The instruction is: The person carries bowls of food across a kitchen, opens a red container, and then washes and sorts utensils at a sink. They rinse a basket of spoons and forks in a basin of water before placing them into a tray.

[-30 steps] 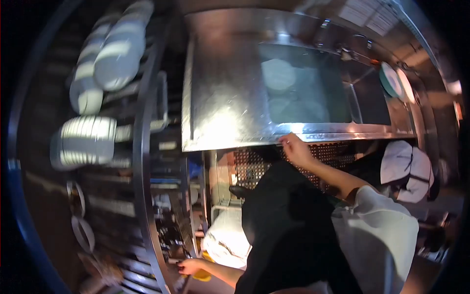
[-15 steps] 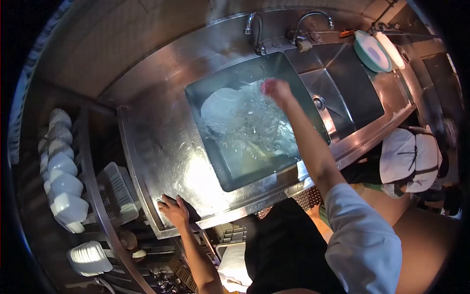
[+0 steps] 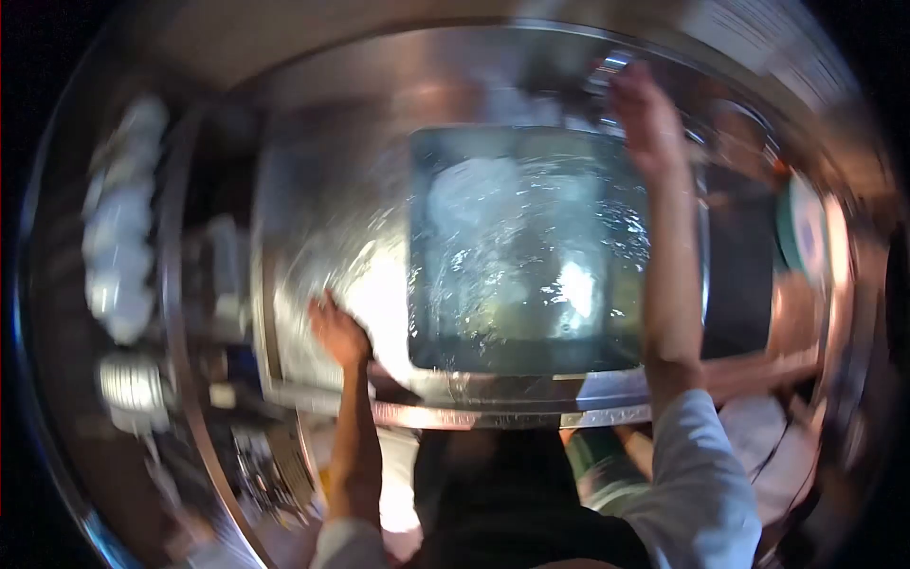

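My right hand (image 3: 645,114) is raised over the back edge of the water-filled sink (image 3: 414,247), beside the chrome faucet (image 3: 614,64). Motion smears its fingers, so I cannot tell whether they hold anything. A pale rounded shape (image 3: 474,190) shows in the rippling water at the back left of this basin. My left hand (image 3: 338,332) is over the steel drainboard (image 3: 318,228) left of the sink, with its fingers apart and nothing in them.
A second, darker basin (image 3: 739,275) adjoins on the right, with a green-and-white basin (image 3: 804,228) standing at its far side. Stacked white bowls (image 3: 121,237) fill a rack at the left. Another person in white (image 3: 773,441) is at the lower right.
My right hand has swung from the water up to the faucet area; the pink thing it held no longer shows clearly. My left hand has shifted slightly. The whole view has turned.
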Action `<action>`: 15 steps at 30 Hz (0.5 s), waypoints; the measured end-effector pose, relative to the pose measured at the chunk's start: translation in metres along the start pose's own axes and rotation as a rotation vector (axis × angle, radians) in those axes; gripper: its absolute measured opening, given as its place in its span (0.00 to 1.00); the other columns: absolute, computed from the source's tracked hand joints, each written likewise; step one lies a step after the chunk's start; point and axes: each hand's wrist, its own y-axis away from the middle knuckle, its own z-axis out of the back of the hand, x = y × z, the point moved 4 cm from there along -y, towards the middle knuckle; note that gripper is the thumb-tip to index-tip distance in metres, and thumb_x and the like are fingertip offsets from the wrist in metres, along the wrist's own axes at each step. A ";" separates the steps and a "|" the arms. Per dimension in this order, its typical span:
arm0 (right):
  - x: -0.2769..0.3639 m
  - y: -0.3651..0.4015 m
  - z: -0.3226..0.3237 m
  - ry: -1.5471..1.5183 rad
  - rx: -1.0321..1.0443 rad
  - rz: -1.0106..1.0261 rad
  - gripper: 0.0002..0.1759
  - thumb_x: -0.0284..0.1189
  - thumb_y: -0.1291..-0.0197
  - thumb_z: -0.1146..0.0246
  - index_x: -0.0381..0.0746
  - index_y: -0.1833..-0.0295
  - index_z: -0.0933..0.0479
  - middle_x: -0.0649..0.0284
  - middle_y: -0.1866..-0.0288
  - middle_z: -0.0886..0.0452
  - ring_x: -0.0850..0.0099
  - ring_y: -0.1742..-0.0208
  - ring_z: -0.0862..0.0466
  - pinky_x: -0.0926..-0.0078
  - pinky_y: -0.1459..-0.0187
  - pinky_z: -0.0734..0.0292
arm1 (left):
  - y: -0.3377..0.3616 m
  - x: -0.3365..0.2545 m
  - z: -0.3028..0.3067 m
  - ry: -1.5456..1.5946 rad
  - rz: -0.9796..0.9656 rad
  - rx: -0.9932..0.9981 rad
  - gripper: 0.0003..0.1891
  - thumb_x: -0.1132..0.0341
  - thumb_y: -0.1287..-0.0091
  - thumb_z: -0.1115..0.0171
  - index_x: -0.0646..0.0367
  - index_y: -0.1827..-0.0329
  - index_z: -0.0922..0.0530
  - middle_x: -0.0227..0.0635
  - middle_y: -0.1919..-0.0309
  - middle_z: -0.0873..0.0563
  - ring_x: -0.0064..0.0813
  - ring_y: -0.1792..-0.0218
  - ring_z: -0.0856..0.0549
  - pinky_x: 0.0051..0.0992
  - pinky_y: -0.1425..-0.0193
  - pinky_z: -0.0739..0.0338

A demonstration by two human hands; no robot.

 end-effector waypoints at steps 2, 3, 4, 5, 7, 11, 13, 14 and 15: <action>0.014 -0.007 -0.012 -0.093 0.037 -0.119 0.21 0.38 0.22 0.48 0.37 0.34 0.27 0.53 0.42 0.16 0.67 0.38 0.20 0.68 0.40 0.26 | 0.000 0.006 0.012 0.188 0.041 -0.013 0.26 0.66 0.25 0.50 0.57 0.23 0.32 0.55 0.23 0.36 0.54 0.21 0.40 0.51 0.19 0.48; 0.010 -0.020 0.014 -0.115 0.085 0.065 0.20 0.35 0.23 0.48 0.36 0.32 0.29 0.53 0.42 0.18 0.64 0.42 0.18 0.67 0.41 0.24 | -0.002 0.005 0.033 0.216 0.114 -0.086 0.25 0.64 0.24 0.48 0.58 0.24 0.32 0.56 0.24 0.34 0.55 0.22 0.37 0.51 0.20 0.46; 0.018 -0.023 0.032 -0.198 0.257 0.011 0.20 0.36 0.22 0.49 0.36 0.34 0.29 0.55 0.43 0.19 0.63 0.44 0.18 0.65 0.41 0.23 | 0.001 0.021 0.045 0.099 0.184 -0.207 0.23 0.61 0.21 0.51 0.62 0.28 0.29 0.58 0.26 0.32 0.55 0.24 0.35 0.49 0.20 0.44; 0.025 -0.027 0.052 -0.268 0.425 -0.057 0.19 0.37 0.21 0.50 0.36 0.35 0.30 0.56 0.43 0.20 0.61 0.47 0.18 0.63 0.41 0.23 | 0.010 0.063 0.033 0.141 0.313 -0.253 0.23 0.60 0.21 0.52 0.65 0.30 0.27 0.59 0.27 0.30 0.56 0.25 0.34 0.48 0.20 0.44; 0.034 -0.009 0.051 -0.475 0.791 -0.096 0.18 0.36 0.22 0.49 0.36 0.36 0.29 0.56 0.44 0.20 0.61 0.46 0.19 0.63 0.38 0.24 | 0.011 0.133 0.011 0.207 0.446 -0.232 0.23 0.59 0.19 0.55 0.71 0.35 0.24 0.60 0.30 0.28 0.56 0.26 0.33 0.46 0.20 0.44; 0.051 0.018 0.067 0.276 -0.180 -0.068 0.18 0.34 0.23 0.49 0.34 0.38 0.26 0.55 0.47 0.15 0.62 0.48 0.17 0.62 0.46 0.24 | -0.063 0.077 0.000 0.112 0.221 -0.139 0.24 0.59 0.22 0.51 0.70 0.32 0.27 0.62 0.30 0.28 0.59 0.27 0.33 0.49 0.20 0.44; 0.065 -0.006 0.087 0.950 -0.171 0.147 0.18 0.32 0.26 0.48 0.31 0.42 0.21 0.55 0.49 0.13 0.62 0.50 0.15 0.62 0.49 0.23 | -0.066 0.074 -0.014 0.035 0.203 -0.184 0.28 0.56 0.22 0.51 0.70 0.28 0.30 0.61 0.29 0.29 0.62 0.27 0.34 0.51 0.21 0.45; 0.067 -0.014 0.089 1.042 -0.164 0.170 0.18 0.30 0.27 0.48 0.30 0.43 0.19 0.55 0.51 0.12 0.62 0.51 0.14 0.62 0.50 0.22 | -0.065 0.074 -0.016 -0.091 0.053 -0.163 0.29 0.56 0.22 0.53 0.69 0.26 0.32 0.60 0.27 0.31 0.61 0.24 0.38 0.50 0.19 0.46; 0.068 -0.018 0.084 0.722 -0.110 0.103 0.17 0.32 0.24 0.48 0.32 0.44 0.21 0.56 0.53 0.14 0.66 0.54 0.15 0.66 0.52 0.22 | -0.069 0.055 -0.023 -0.029 -0.030 -0.130 0.29 0.56 0.21 0.54 0.69 0.25 0.33 0.60 0.26 0.33 0.60 0.23 0.39 0.50 0.19 0.47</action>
